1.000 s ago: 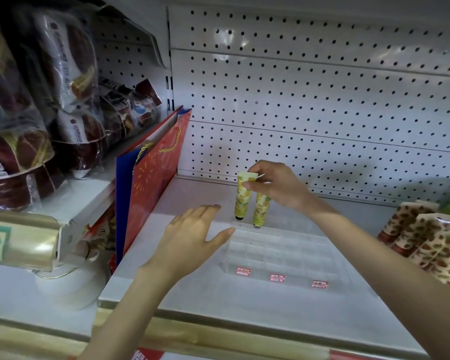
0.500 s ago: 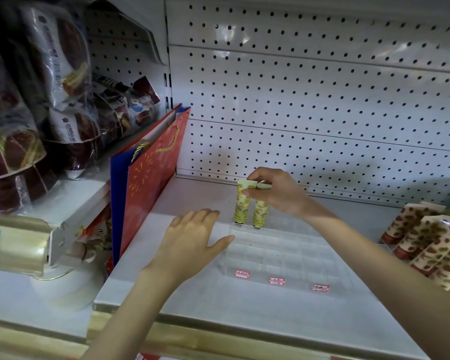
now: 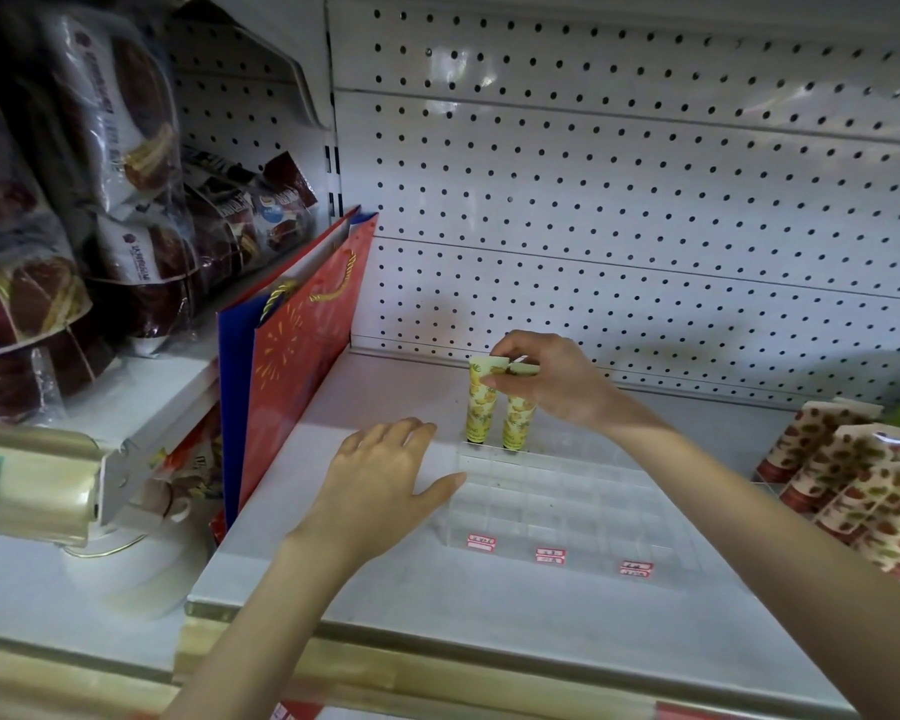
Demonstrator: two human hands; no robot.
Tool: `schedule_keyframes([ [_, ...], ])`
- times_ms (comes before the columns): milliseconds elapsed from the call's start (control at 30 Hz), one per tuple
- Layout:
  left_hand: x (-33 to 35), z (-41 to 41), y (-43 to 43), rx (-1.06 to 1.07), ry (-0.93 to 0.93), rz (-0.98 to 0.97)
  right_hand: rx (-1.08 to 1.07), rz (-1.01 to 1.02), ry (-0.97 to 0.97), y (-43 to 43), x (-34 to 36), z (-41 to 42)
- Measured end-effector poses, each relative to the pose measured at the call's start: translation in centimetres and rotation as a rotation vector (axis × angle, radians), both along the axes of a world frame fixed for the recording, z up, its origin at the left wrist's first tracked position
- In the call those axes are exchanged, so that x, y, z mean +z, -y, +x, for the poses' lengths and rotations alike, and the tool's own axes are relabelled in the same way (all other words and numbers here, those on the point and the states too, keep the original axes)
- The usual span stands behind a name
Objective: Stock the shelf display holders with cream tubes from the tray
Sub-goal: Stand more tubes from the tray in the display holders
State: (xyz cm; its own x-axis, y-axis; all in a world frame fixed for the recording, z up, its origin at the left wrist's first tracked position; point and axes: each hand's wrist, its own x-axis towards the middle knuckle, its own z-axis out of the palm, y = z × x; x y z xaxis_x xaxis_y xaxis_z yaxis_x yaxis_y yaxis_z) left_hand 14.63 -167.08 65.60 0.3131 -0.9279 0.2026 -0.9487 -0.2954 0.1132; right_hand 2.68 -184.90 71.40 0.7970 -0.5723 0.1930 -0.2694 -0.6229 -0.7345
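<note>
Cream tubes point(image 3: 481, 407), two yellow ones, stand upright side by side in the back-left slots of the clear display holder point(image 3: 567, 506) on the shelf point(image 3: 437, 605). Our right hand point(image 3: 552, 381) pinches their flat tops with curled fingers. Our left hand point(image 3: 380, 480) lies flat with its fingers straight, just beside the holder's left side.

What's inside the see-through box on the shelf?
Two yellow cream tubes stand in the back row of the clear holder, caps down. The right hand pinches their tops, hiding part of the second tube. The other compartments look empty.
</note>
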Motion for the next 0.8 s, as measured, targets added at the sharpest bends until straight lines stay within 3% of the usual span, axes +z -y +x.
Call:
schedule_keyframes([
  [367, 1.4, 0.0, -0.3, -0.041, -0.033, 0.033, -0.042, 0.009, 0.007, -0.3, 0.9, -0.6],
  [500, 3.6, 0.2, 0.0, -0.061, 0.014, 0.004, -0.154, -0.173, -0.05, -1.4, 2.2, -2.5],
  [633, 5.8, 0.2, 0.7, -0.111, 0.055, -0.091, -0.272, -0.348, -0.188, -3.3, 3.5, -5.8],
  [800, 7.3, -1.5, 1.8, -0.213, 0.101, -0.132, -0.378, -0.511, -0.515, -6.7, 3.1, -11.6],
])
